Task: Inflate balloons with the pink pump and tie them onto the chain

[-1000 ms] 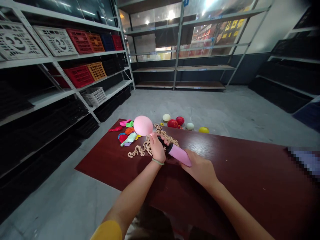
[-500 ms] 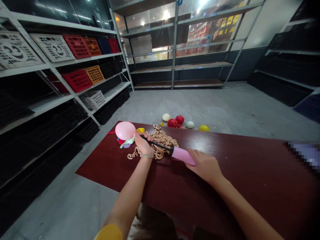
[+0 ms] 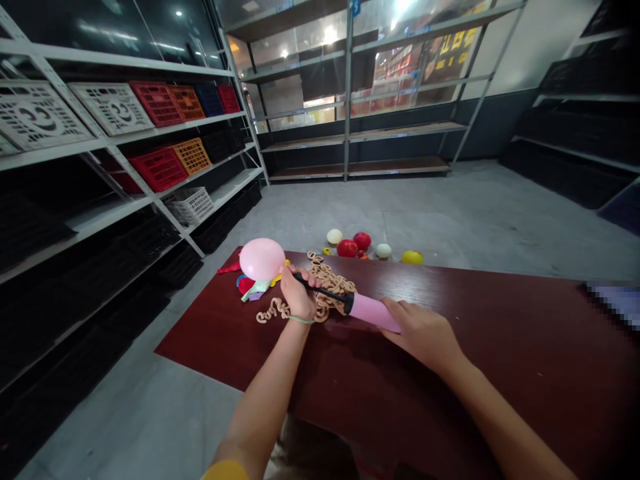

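Observation:
A pink balloon [image 3: 262,259] sits on the black nozzle end of a hand pump [image 3: 374,313]. My left hand [image 3: 299,293] is closed around that black end and the balloon's neck. The pump's pink barrel is gripped by my right hand [image 3: 425,333], and a black rod shows between the two hands. Under the rod a heap of beige chain links [image 3: 327,280] lies on the dark red table [image 3: 400,387]. Uninflated balloons [image 3: 256,290] in red, green, purple and yellow lie beneath and beside the pink balloon.
Round balloons [image 3: 347,248] in red, white and yellow rest on the floor past the table's far edge. A pixelated flat object [image 3: 617,301] lies at the table's right. Shelves with crates [image 3: 160,168] stand at the left; metal racks [image 3: 400,133] stand at the back.
Both hands, the pump and the pink balloon have shifted slightly right over the table. The balloon looks a little larger. The camera view has moved slightly.

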A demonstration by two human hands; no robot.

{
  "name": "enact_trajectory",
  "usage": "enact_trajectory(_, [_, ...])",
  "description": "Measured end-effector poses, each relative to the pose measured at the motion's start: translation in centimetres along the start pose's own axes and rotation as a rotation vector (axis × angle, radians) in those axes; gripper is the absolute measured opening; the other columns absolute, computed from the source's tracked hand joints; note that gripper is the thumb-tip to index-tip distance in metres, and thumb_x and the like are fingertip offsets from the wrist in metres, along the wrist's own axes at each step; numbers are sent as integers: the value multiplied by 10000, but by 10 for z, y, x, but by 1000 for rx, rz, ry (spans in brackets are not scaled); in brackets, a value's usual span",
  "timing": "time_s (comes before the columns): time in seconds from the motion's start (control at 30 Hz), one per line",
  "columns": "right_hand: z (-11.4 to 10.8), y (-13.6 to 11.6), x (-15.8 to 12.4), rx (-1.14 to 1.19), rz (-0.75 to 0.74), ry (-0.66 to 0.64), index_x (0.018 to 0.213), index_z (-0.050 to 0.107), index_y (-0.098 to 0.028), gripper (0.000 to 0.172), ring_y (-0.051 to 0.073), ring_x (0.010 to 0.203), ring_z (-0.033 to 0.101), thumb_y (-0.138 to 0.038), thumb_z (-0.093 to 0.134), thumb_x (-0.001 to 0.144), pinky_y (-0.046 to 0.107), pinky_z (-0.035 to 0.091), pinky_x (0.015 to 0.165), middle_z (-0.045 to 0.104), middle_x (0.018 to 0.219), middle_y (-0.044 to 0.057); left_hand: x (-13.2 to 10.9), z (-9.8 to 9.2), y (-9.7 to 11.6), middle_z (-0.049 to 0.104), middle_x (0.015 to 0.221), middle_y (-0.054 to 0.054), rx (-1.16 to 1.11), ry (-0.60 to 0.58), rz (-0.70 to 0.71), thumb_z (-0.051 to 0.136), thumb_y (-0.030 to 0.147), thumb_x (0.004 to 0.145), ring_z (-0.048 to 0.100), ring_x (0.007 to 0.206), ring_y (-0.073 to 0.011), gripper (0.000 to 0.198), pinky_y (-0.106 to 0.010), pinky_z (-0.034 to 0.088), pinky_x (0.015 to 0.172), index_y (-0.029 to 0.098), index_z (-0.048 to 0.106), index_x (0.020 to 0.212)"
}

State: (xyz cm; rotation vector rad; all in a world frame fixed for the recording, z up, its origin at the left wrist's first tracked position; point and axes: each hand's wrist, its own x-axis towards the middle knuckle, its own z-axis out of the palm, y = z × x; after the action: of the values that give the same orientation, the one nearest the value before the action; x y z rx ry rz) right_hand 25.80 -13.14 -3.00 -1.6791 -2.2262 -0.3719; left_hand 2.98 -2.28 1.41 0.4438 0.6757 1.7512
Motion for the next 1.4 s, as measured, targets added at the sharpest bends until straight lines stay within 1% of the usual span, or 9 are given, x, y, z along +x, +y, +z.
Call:
enact_trajectory(0.13, [1, 16, 0, -74, -33, 35, 1241, 600, -222, 407, 197, 761, 625, -425, 542, 892, 289, 318, 625, 702, 926, 58, 18, -10, 17, 370, 520, 83, -31, 70, 80, 515, 540, 908, 349, 384, -75, 347, -219, 294, 418, 229, 406, 800])
enact_trajectory(0.3, [-3, -8, 9, -27, 55, -34, 1168, 623, -231, 368, 194, 743, 630, -409, 572, 850, 283, 288, 592, 701, 892, 42, 11, -5, 5, 363, 524, 84, -64, 175, 120, 488, 550, 918, 331, 377, -66, 353, -212, 263, 405, 228, 397, 805])
enact_trajectory(0.53, [-4, -46, 11, 137, 196, -93, 1158, 587, -258, 355, 205, 794, 668, -424, 583, 844, 276, 318, 588, 721, 945, 14, -24, 8, -34, 425, 517, 77, 37, -70, -42, 491, 522, 932, 378, 361, -94, 312, -232, 319, 384, 239, 406, 832])
enact_trajectory(0.67, [2, -31, 10, 89, 92, -69, 1187, 583, -233, 378, 204, 803, 659, -448, 553, 878, 283, 339, 614, 712, 945, 31, -15, 5, -25, 417, 513, 82, 11, -87, -55, 505, 557, 912, 378, 358, -96, 337, -234, 335, 386, 242, 409, 839])
enact_trajectory(0.87, [7, 11, 1, -76, -19, 42, 1239, 602, -224, 405, 197, 780, 626, -421, 547, 890, 288, 326, 639, 702, 929, 53, 14, -8, 3, 380, 500, 85, -13, 40, -2, 505, 608, 889, 361, 369, -90, 393, -226, 317, 409, 238, 402, 806])
enact_trajectory(0.97, [8, 17, -1, -93, -27, 45, 1242, 605, -227, 405, 198, 790, 622, -415, 545, 888, 287, 324, 647, 702, 936, 56, 23, -13, 11, 365, 502, 86, -33, 78, 47, 492, 604, 896, 344, 364, -79, 395, -221, 291, 409, 231, 407, 796])
enact_trajectory(1.1, [8, -7, 2, -23, 46, -32, 1187, 614, -229, 382, 194, 765, 636, -424, 571, 861, 280, 317, 615, 705, 923, 45, 13, -10, 3, 356, 496, 88, -41, 85, 98, 493, 579, 907, 317, 354, -77, 372, -215, 261, 388, 236, 398, 800])
enact_trajectory(1.27, [3, -48, 9, 169, 184, -83, 1193, 572, -255, 385, 201, 824, 675, -418, 584, 845, 271, 344, 608, 723, 990, 20, -17, 2, -22, 396, 505, 84, 21, -79, -5, 505, 571, 912, 333, 345, -80, 364, -214, 281, 371, 238, 399, 811])
enact_trajectory(1.4, [4, -43, 10, 165, 120, -80, 1189, 566, -240, 354, 199, 837, 670, -414, 555, 881, 275, 353, 629, 716, 995, 29, -19, 4, -27, 418, 509, 79, 57, -131, -7, 529, 536, 909, 373, 355, -89, 349, -224, 318, 382, 235, 391, 800])
